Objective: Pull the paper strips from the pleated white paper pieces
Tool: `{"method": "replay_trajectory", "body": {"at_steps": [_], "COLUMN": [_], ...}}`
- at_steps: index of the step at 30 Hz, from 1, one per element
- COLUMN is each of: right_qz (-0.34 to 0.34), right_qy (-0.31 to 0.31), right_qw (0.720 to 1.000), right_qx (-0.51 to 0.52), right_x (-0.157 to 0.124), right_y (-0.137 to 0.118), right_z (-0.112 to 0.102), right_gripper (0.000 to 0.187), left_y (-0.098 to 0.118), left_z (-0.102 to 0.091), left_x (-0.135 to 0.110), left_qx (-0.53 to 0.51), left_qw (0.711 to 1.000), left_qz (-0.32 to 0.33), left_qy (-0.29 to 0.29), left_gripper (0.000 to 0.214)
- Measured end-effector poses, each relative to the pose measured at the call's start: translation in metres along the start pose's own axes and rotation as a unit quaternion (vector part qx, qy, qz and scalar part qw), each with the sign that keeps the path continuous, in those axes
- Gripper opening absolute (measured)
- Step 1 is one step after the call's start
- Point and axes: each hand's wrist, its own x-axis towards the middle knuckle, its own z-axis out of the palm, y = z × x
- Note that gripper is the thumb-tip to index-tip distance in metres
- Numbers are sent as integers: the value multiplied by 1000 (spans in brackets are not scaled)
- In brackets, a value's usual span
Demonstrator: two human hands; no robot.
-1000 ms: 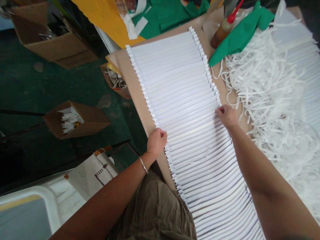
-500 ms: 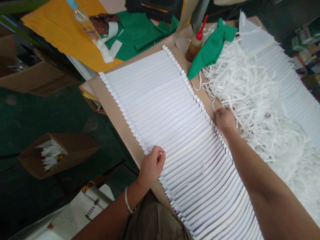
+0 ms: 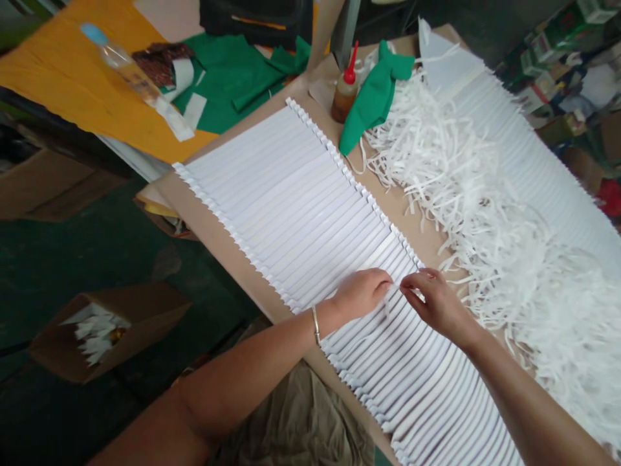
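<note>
The pleated white paper panel (image 3: 301,207) lies flat beneath both hands, its ribs running crosswise between two notched edges. The left hand (image 3: 361,294), a metal bangle (image 3: 315,325) at the wrist, rests on the ribs with its fingers together. The right hand (image 3: 436,304) is curved, thumb and forefinger slightly parted, its fingertips almost meeting the left fingers near the panel's right edge. Whether either hand grips anything cannot be determined. Correct contact: fingertips only, ribs kept parallel. Right of the hands, loose shredded white paper strips (image 3: 451,181) spill across the kraft-covered bench (image 3: 417,220). Beyond them lie a glue bottle (image 3: 345,90) and a green cloth (image 3: 376,97). Left of the hands, a cardboard box (image 3: 145,310) holding white scraps (image 3: 97,330) sits on the floor (image 3: 87,239).
</note>
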Motion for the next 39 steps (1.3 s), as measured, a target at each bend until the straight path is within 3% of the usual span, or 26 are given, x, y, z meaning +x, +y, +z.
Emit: {"method": "replay_trajectory", "body": {"at_steps": [5,9,14,18,21,25,32,34,36,39], "right_qz": [129,139,156,182,193,212,198,195,193,217], "right_qy": [-43,-65,-71,-101,-122,-107,-59,-58,-106,-224], "right_qw": [984,975,970,945,933,929,932,940,953,947], "right_qx": [111,160,173,253,279,282,298,273,209,80], "right_x": [-32,-31,-9,11,25,44,80,83,83,83], "right_y": [-31,-40,-24,-4,13,31,38,41,46,58], "right_z": [-7,12,29,35,37,39,35,30,23,10], "right_gripper": [25,26,34,43,47,48,45,41,36,34], "left_y": [-12,-34,-52,-56,-61,-69,-74,-73,-69,-57], "left_z": [-20,-33,-37,-25,-8,10,1,-2,1,11], "left_x": [-56,-107,-157,-181,-188,-185,-162,-157,-157,-161], "left_qx": [-35,-58,-105,-164,-185,-204,-157,-159,-168,-130], "left_qw": [998,992,969,950,932,905,891,895,907,948], "left_qz": [-47,-111,-210,-246,-271,-298,-322,-316,-306,-274], "left_qy": [-6,17,70,102,152,225,278,272,238,96], "left_gripper": [18,12,19,22,22,23,28,28,29,30]}}
